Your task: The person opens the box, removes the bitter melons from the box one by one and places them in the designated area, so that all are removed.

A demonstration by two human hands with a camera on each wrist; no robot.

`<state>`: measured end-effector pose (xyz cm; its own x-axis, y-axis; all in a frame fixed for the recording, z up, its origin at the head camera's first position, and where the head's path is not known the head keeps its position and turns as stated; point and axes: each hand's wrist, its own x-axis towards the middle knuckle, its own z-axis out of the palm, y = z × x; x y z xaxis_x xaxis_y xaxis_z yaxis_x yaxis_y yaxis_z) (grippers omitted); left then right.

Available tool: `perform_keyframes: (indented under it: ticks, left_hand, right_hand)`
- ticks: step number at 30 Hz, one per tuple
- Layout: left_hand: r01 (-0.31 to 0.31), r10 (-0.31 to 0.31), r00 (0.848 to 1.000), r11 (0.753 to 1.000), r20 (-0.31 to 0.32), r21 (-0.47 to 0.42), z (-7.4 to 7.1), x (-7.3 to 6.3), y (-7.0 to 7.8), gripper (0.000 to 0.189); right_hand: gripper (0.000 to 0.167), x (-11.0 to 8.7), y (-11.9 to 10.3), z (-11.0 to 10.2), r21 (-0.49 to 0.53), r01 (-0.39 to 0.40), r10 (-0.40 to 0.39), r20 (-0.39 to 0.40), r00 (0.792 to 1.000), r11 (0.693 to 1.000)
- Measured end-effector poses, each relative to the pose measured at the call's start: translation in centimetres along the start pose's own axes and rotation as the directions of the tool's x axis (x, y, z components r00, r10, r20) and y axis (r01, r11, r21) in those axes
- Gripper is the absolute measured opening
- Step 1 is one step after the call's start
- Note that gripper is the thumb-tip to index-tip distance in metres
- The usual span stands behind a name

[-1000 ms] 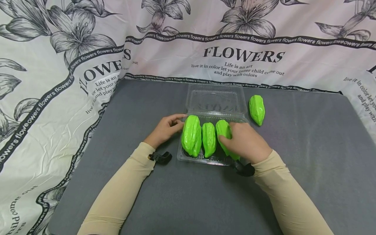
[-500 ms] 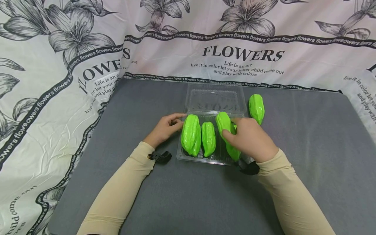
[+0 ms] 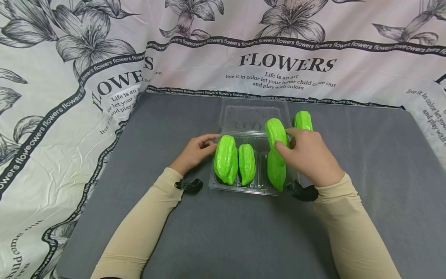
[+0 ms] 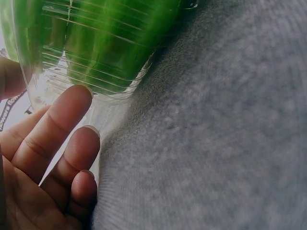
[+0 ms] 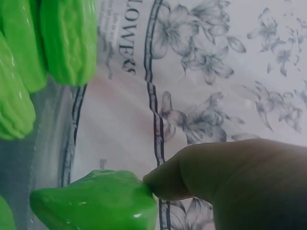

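My right hand (image 3: 311,155) pinches a glossy green ribbed fruit (image 3: 276,131) between thumb and fingers, raised over the right part of a clear plastic clamshell box (image 3: 259,155). Below it, another green fruit (image 3: 277,172) with a pointed tip lies in the box. On the box's left side sit a large green fruit (image 3: 225,159) and a slimmer one (image 3: 247,164). My left hand (image 3: 195,153) rests at the box's left edge with relaxed fingers; in the left wrist view one fingertip (image 4: 79,98) is right at the clear wall. The right wrist view shows the held fruit (image 5: 100,201) at the thumb.
One more green fruit (image 3: 303,119) lies right of the raised lid (image 3: 254,114), partly hidden behind my right hand. The grey table (image 3: 223,232) ends at a white flower-printed cloth (image 3: 195,69) hung behind and at the left.
My right hand has lifted the green fruit up and to the right, uncovering the one beneath it in the box. The left hand stays at the box's edge.
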<state>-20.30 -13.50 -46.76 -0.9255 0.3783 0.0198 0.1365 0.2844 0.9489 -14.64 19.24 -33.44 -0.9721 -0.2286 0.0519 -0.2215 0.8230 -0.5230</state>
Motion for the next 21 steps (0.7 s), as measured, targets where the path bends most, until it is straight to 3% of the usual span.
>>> perform_keyframes:
  ticks: [4, 11, 21]
  left_hand:
    - [0.003, -0.003, 1.0, 1.0, -0.001, 0.0, -0.1, -0.1, 0.2, 0.044]
    - [-0.002, 0.002, 1.0, 1.0, -0.006, 0.013, 0.0, -0.1, 0.2, 0.044]
    - [-0.006, 0.006, 1.0, 1.0, 0.0, 0.001, 0.1, 0.0, 0.2, 0.044]
  right_hand:
    - [0.024, 0.0, 0.5, -1.0, 0.003, -0.038, 0.038, -0.039, 0.999, 0.999]
    - [0.049, 0.1, 1.6, -2.1, 0.01, -0.081, 0.082, -0.103, 0.991, 0.997]
    - [0.051, 0.3, 3.6, -3.5, 0.03, -0.126, 0.13, -0.19, 0.973, 0.992]
